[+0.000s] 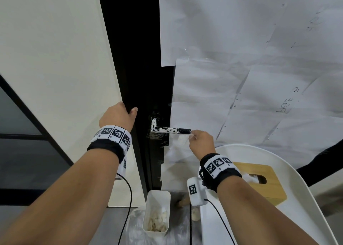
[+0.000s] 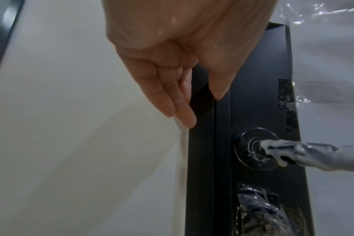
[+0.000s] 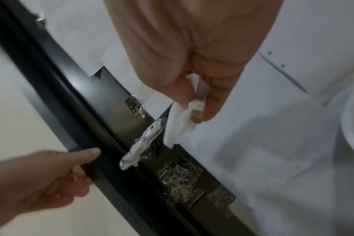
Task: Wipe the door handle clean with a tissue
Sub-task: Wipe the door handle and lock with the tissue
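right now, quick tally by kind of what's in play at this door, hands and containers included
hands: 2, left hand holding the door edge, right hand pinching the tissue
door handle: 1
tissue: 1
containers: 2, wooden tissue box and white bin
total: 6

White round tabletop (image 1: pixel 306 198) at lower right, beside the door. On it: wooden tissue box (image 1: pixel 267 187), a tissue showing in its slot. Floor (image 1: pixel 118 224) below: white bin (image 1: pixel 156 212) standing on clear plastic sheet (image 1: pixel 135 231), crumpled tissues inside.
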Motion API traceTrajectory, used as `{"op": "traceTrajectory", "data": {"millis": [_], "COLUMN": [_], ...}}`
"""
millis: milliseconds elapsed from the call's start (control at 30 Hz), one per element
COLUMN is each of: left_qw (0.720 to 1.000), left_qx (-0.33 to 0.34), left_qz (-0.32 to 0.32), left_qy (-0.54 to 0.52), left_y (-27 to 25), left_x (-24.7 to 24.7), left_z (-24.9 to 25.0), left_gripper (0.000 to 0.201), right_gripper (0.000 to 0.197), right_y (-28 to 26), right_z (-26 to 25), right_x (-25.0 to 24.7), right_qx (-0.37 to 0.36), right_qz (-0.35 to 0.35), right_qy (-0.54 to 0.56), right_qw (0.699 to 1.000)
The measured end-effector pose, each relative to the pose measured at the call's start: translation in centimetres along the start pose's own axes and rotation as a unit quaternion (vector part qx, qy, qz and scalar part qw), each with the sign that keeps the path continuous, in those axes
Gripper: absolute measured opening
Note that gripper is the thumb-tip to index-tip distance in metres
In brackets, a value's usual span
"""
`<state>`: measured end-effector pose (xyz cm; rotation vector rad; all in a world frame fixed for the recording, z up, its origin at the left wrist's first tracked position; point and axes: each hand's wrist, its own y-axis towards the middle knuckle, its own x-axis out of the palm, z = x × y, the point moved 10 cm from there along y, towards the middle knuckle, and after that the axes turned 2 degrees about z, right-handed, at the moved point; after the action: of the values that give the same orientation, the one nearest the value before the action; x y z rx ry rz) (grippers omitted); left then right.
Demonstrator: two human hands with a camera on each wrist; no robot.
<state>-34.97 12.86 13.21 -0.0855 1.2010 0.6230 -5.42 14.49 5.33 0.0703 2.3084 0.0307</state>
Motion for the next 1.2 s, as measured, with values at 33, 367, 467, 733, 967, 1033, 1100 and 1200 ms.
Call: {"op": "traceTrajectory", "data": {"millis": [33, 367, 467, 733, 967, 1033, 1100, 1200], "left_qw": [1.0, 1.0, 1.0, 1.0, 1.0, 1.0, 1.0, 1.0], "left_qx": [0.0, 0.002, 0.002, 0.004, 0.004, 0.003, 0.001, 0.002], "left_qz": [0.0, -0.005, -0.003, 0.0, -0.002, -0.001, 0.001, 0.001], "left_qy": [0.0, -0.005, -0.005, 0.001, 0.004, 0.003, 0.004, 0.002], "left_y": [0.0, -0.1, -0.1, 0.0, 0.1, 0.1, 0.0, 0.0], "left_x": [0.0, -0.1, -0.1, 0.0, 0.2, 0.2, 0.1, 0.1], "left_z": [0.0, 0.1, 0.0, -0.2, -0.2, -0.2, -0.2, -0.2], "left_gripper": [0.04, 0.038, 0.039, 0.04, 0.04, 0.04, 0.04, 0.039], "right_gripper": [0.028, 0.028, 0.033, 0.028, 0.031, 0.027, 0.026, 0.023], "right_y": [-0.2, -0.2, 0.1, -0.2, -0.7, -1.0, -1.0, -0.3], "right_z": [0.8, -4.7, -4.4, -4.1, -5.0, -5.3, -5.1, -4.4], "right_x": [0.3, -3.1, -2.7, -0.3, -1.3, -0.7, -0.6, -1.8], "right_qx": [0.034, -0.128, -0.167, -0.166, -0.16, -0.177, -0.184, -0.176], "right_qz": [-0.014, 0.082, 0.093, 0.039, 0.064, 0.048, 0.044, 0.084], "right_qy": [0.038, 0.034, -0.04, -0.204, -0.207, -0.217, -0.209, -0.17], "right_qw": [0.999, 0.988, 0.981, 0.964, 0.963, 0.959, 0.959, 0.966]}}
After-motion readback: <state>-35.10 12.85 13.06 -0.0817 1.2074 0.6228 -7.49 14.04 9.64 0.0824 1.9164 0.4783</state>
